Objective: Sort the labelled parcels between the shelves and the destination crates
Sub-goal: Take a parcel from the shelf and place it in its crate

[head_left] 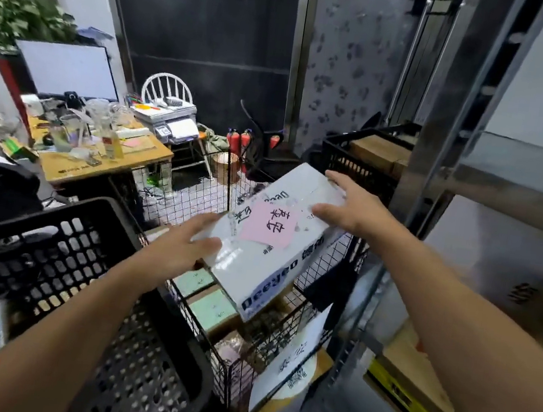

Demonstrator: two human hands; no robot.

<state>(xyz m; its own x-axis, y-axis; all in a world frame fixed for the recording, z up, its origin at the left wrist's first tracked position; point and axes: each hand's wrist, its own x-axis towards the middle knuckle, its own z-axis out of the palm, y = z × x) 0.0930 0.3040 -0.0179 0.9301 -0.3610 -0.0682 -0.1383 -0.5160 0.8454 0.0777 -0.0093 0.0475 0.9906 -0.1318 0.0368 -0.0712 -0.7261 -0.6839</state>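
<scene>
A white parcel [265, 267] printed with blue lettering and bearing a pink label [269, 223] hangs tilted above a black wire-mesh crate [280, 341]. My left hand [182, 246] holds its near left corner, thumb on top. My right hand [346, 202] grips its far right end with fingers spread over the top. Inside the wire crate lie several small parcels with green labels [211, 308].
A black plastic crate [58, 267] stands at the lower left. Another black crate [356, 154] with brown boxes sits behind the parcel. A metal shelf rack [493, 186] with boxes rises on the right. A cluttered wooden desk [103, 163] and fire extinguishers [239, 139] stand farther back.
</scene>
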